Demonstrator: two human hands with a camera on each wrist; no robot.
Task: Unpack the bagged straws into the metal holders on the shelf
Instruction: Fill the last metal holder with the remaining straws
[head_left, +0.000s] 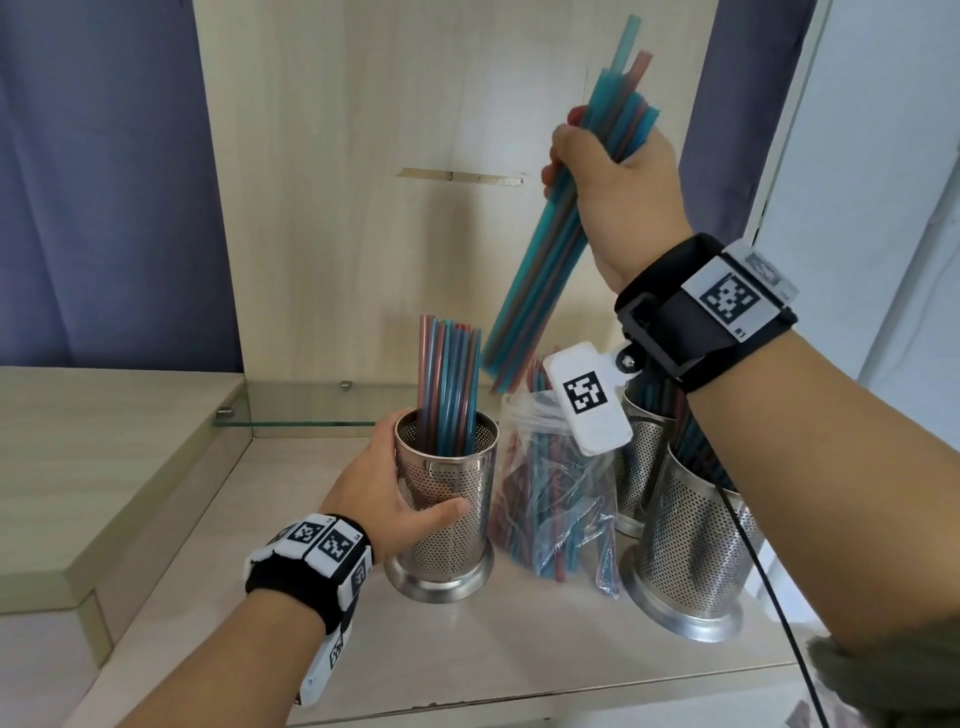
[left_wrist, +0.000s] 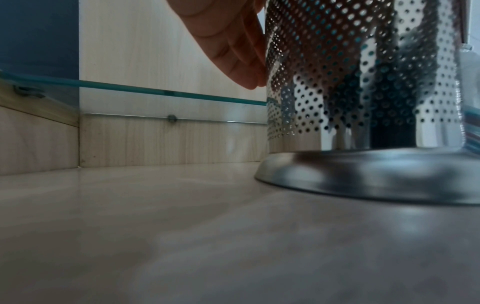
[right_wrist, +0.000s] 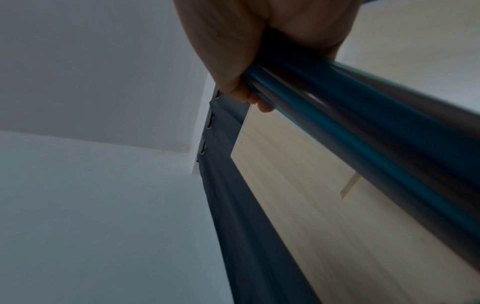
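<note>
My right hand (head_left: 608, 171) grips a bundle of blue and red straws (head_left: 540, 270) (right_wrist: 376, 127), held tilted in the air with its lower end above the bag and near the left holder. My left hand (head_left: 384, 493) (left_wrist: 231, 41) wraps around a perforated metal holder (head_left: 447, 499) (left_wrist: 363, 82) that stands on the shelf and contains several upright straws (head_left: 449, 384). A clear plastic bag (head_left: 556, 488) with more straws stands between this holder and two other metal holders (head_left: 691, 545) on the right.
The wooden shelf surface (head_left: 467, 649) has a wooden back panel (head_left: 363, 156) and a low glass ledge (head_left: 301, 410) at the rear. A raised wooden step (head_left: 104, 467) lies to the left. A black cable (head_left: 779, 597) hangs at the right.
</note>
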